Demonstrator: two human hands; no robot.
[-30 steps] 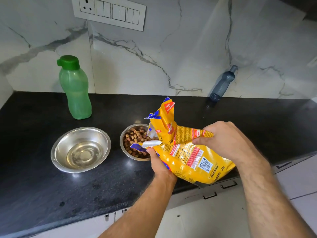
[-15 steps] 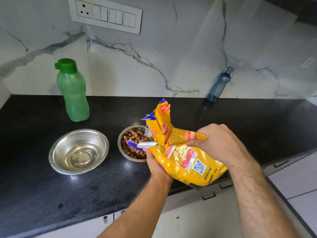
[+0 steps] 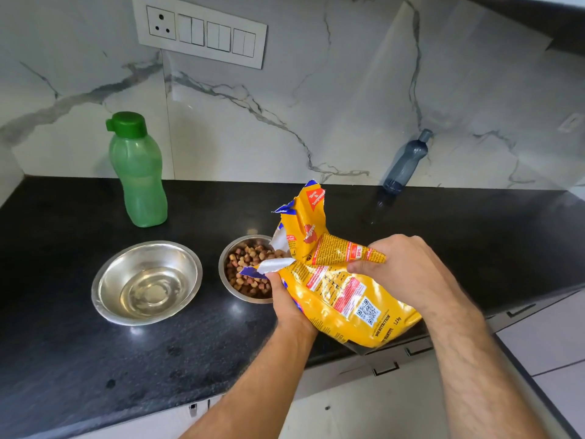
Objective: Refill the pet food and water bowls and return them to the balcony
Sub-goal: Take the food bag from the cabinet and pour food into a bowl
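Note:
A yellow pet food bag is held tilted over the black counter, its torn mouth at the right rim of a small steel bowl holding brown kibble. My left hand grips the bag's underside near the mouth. My right hand pinches the bag's folded upper part. Left of the kibble bowl sits a larger steel bowl with water in it.
A green capped bottle stands behind the water bowl. A grey bottle leans against the marble wall at the back right. A switch panel is on the wall. The counter has drawers below its front edge.
The bag and both hands have stayed nearly in place over the kibble bowl; only the camera has shifted a little.

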